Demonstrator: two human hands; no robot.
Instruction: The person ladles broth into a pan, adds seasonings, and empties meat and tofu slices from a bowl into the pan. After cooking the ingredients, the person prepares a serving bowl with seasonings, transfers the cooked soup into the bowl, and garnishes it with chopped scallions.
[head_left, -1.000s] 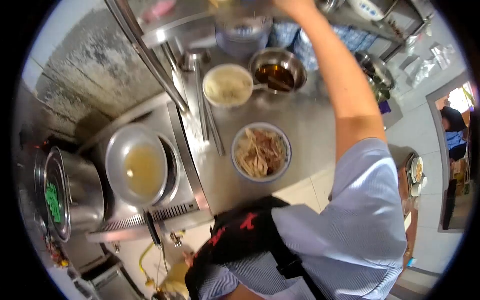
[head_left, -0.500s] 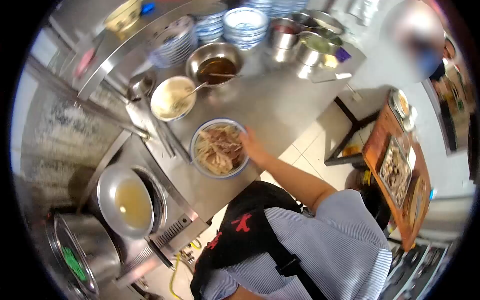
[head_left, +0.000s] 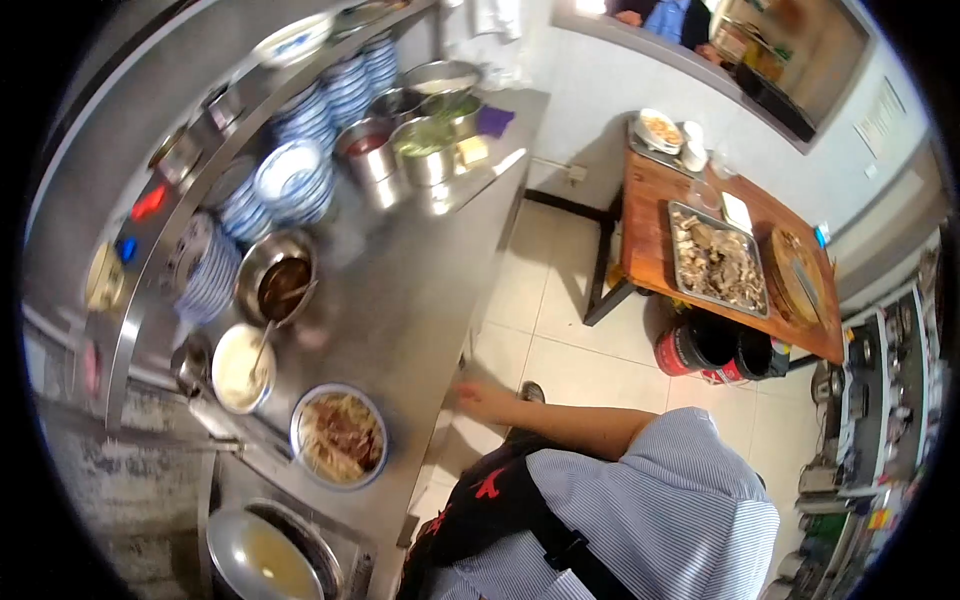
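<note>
The right hand [head_left: 485, 399] is beside the edge of the steel counter [head_left: 415, 300], its fingers too blurred to tell apart or together. At about 9 o'clock from it, well apart, the bowl of meat [head_left: 347, 486] rests on the counter (its rim is blue). From that bowl, the white bowl [head_left: 239, 409] with a spoon sits at 10 o'clock and the pan [head_left: 231, 548] at 7. The left hand is out of view.
</note>
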